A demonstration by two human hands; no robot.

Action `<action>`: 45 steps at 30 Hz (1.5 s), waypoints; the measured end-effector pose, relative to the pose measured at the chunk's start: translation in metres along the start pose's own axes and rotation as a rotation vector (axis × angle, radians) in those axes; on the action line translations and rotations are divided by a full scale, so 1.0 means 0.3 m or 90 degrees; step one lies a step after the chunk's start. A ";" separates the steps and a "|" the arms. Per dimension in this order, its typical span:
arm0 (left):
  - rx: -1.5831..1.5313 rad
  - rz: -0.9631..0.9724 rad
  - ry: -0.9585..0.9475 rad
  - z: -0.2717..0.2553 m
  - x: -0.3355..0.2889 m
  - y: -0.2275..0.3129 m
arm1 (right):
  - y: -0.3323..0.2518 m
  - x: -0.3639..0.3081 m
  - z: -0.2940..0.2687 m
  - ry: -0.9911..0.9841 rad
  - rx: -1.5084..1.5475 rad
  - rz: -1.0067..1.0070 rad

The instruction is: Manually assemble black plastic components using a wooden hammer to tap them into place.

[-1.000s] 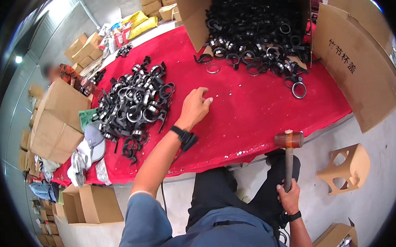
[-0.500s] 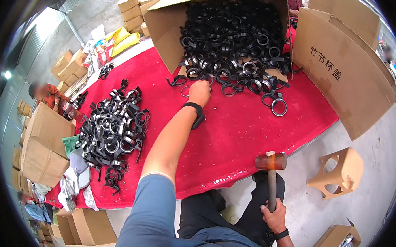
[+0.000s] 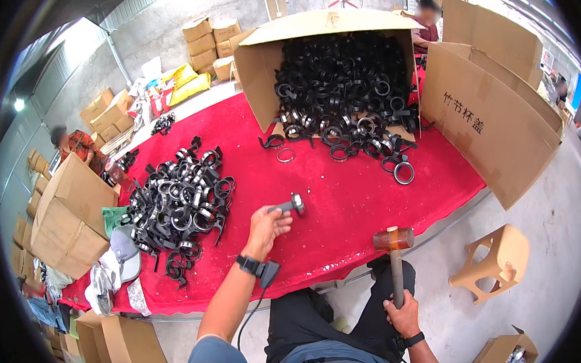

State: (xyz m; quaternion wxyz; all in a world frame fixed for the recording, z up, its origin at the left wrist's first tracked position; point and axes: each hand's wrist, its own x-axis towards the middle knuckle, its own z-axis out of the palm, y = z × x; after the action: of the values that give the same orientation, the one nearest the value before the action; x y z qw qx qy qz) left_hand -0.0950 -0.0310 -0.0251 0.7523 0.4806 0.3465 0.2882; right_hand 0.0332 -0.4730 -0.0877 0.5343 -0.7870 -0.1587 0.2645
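Note:
My left hand (image 3: 265, 230) is raised over the red cloth, gripping a black ring part (image 3: 297, 204) by its dark tab; a silver band shows on the ring. In my right hand (image 3: 404, 315) is a mallet (image 3: 393, 239), held upright by its handle near the table's front edge, its brown head on top. To the left lies a heap of black rings with silver bands (image 3: 180, 198). More black ring parts (image 3: 344, 82) spill from a cardboard box (image 3: 258, 85) lying on its side at the back. A thin silver ring (image 3: 285, 156) lies alone on the cloth.
Red cloth (image 3: 344, 211) covers the table. Large cardboard flaps (image 3: 489, 117) stand at the right, above a tan stool (image 3: 498, 260). A closed carton (image 3: 68, 214) and a grey cap (image 3: 125, 253) sit at the left. Other people (image 3: 78, 144) are farther off.
My left hand has come back from the spilled parts toward me, now carrying a black ring part. My right hand and the mallet have barely moved. The view has tilted up slightly.

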 end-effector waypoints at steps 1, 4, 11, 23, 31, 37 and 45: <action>-0.019 -0.006 0.004 -0.024 -0.036 -0.010 | -0.001 -0.004 0.002 0.001 0.008 0.010; 0.004 -0.008 0.048 -0.072 -0.110 -0.029 | 0.003 -0.007 0.007 -0.003 0.025 0.006; 0.556 0.078 0.038 -0.150 -0.216 -0.059 | 0.022 -0.031 0.011 0.010 -0.036 -0.022; 0.906 0.318 0.037 -0.098 -0.343 -0.009 | 0.021 -0.015 0.016 -0.029 -0.043 -0.041; 0.744 0.258 0.032 -0.067 -0.190 -0.127 | -0.006 -0.063 0.023 -0.019 0.035 -0.054; 0.209 -0.040 -0.064 -0.050 -0.414 -0.170 | -0.042 -0.042 0.063 -0.084 -0.012 -0.031; 0.164 -0.040 0.013 -0.014 -0.685 -0.402 | -0.086 -0.004 0.101 -0.117 -0.083 -0.054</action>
State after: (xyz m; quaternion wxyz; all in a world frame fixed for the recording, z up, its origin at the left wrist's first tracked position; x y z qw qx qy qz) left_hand -0.2083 -0.2312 -0.0874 0.6894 0.5592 0.4031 0.2225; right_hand 0.0152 -0.4410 -0.0724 0.4760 -0.7849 -0.2572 0.3021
